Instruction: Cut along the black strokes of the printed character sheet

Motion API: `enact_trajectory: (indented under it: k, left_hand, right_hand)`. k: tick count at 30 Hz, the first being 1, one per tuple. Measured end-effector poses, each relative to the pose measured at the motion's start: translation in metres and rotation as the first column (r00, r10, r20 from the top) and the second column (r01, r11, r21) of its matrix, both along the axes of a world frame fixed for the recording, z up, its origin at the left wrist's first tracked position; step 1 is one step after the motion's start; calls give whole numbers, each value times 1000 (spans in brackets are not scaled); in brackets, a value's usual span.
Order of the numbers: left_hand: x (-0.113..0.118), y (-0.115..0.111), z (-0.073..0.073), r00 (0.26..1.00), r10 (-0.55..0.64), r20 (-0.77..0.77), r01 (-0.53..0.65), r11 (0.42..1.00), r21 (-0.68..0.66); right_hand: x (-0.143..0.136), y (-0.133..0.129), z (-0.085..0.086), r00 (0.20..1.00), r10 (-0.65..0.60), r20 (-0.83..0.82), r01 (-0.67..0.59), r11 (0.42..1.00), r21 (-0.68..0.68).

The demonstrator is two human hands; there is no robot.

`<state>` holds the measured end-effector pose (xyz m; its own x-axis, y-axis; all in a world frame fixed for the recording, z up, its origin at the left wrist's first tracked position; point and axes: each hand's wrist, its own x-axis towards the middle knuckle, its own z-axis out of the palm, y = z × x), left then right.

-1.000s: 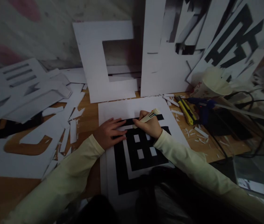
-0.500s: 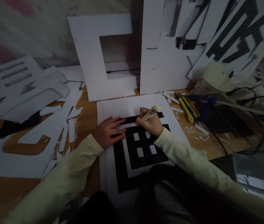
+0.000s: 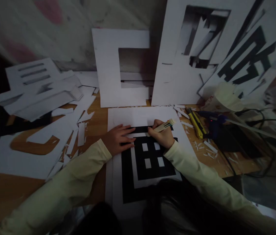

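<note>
My right hand is closed around a thick cream-coloured pen, its lower end down at the black printed figure near the top bar. The figure lies on a white sheet in front of me. My left hand rests flat with fingers spread on the sheet's left side, its fingertips over the black bars. The pen's tip is hidden behind my fingers.
White boards with cut-out openings lean against the wall. Foam offcuts lie to the left. On the right are a yellow utility knife, a blue glue gun, a cup and cables.
The pen has tilted lower toward the right in my right hand, which stays at the top bar. My left hand keeps its place on the sheet. The whole view has shifted somewhat.
</note>
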<state>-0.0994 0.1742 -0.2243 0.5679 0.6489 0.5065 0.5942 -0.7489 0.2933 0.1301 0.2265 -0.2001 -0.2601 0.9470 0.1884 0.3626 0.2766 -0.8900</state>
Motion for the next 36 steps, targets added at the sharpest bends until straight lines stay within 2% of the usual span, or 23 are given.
enact_trajectory:
  k: [13, 28, 36]
  left_hand:
    - [1, 0, -2, 1000, 3, 26, -3, 1000, -15]
    - [2, -1, -7, 998, 27, 59, -25, 1000, -18]
    - [1, -1, -2, 1000, 14, 23, -14, 1000, 8]
  right_hand:
    - [-1, -1, 4, 999, -31, -29, 31, 999, -19]
    - [4, 0, 2, 999, -17, 49, 18, 1000, -15]
    - [8, 1, 2, 999, -38, 36, 38, 999, -8]
